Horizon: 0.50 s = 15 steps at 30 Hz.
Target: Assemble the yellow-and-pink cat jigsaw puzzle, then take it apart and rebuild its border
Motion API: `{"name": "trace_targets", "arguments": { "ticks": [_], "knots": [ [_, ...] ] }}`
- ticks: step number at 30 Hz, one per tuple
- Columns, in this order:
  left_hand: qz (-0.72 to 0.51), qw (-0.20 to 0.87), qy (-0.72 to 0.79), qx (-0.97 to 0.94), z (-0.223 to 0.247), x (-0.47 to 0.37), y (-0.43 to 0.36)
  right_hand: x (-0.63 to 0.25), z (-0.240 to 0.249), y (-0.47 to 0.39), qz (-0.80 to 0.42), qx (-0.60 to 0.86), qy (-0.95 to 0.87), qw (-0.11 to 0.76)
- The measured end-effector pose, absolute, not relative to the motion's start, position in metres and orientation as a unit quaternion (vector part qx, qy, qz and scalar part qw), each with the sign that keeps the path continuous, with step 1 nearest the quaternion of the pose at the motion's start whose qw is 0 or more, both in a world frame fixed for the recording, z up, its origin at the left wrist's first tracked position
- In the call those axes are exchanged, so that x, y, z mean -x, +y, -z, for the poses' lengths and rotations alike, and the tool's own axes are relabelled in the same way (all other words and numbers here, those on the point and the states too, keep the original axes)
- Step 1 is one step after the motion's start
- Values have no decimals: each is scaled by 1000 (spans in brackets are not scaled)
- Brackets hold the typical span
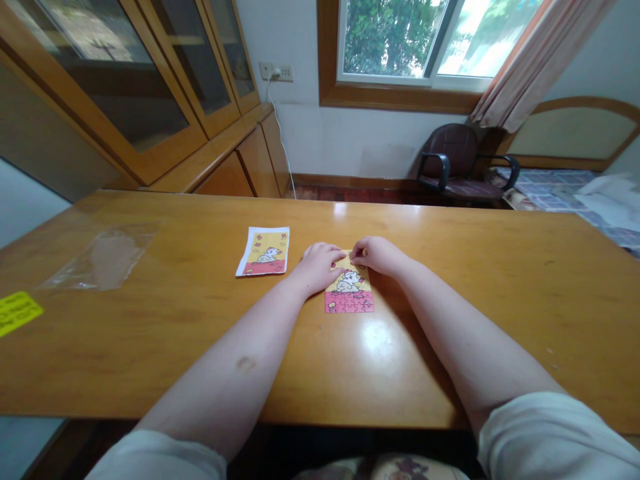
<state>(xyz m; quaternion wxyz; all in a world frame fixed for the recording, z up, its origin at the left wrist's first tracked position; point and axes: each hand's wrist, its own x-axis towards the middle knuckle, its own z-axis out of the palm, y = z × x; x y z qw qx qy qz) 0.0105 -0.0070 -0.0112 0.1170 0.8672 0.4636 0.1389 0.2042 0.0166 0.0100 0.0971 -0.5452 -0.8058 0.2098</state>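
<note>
A small jigsaw puzzle (349, 299) lies flat on the wooden table, showing a white cartoon animal on yellow and pink, with seams between its pieces. My left hand (323, 264) rests along its upper left side, palm down with fingers stretched over the edge. Over the puzzle's upper right corner, my right hand (375, 255) has its thumb and fingertips pinched together. Whatever may be between those fingertips is hidden. To the left lies a reference picture card (265, 252) with the same design and a white border; neither hand touches it.
A clear plastic bag (107, 257) and a yellow label (19, 313) lie on the left of the table (475, 300). Beyond it stand a glass-door cabinet (195, 127), an armchair (453, 160) and a bed (555, 190). A white cord (283, 133) hangs from the wall socket.
</note>
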Motion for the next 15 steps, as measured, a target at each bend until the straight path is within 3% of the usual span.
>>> {"name": "trace_targets", "arguments": {
  "ticks": [8, 15],
  "knots": [
    [-153, 116, 445, -875, 8, -11, -10, -219, -8, 24, -229, 597, -753, 153],
    [-145, 116, 435, -881, 6, -12, -11, -223, -2, 27, -284, 592, -747, 106]
  ]
}}
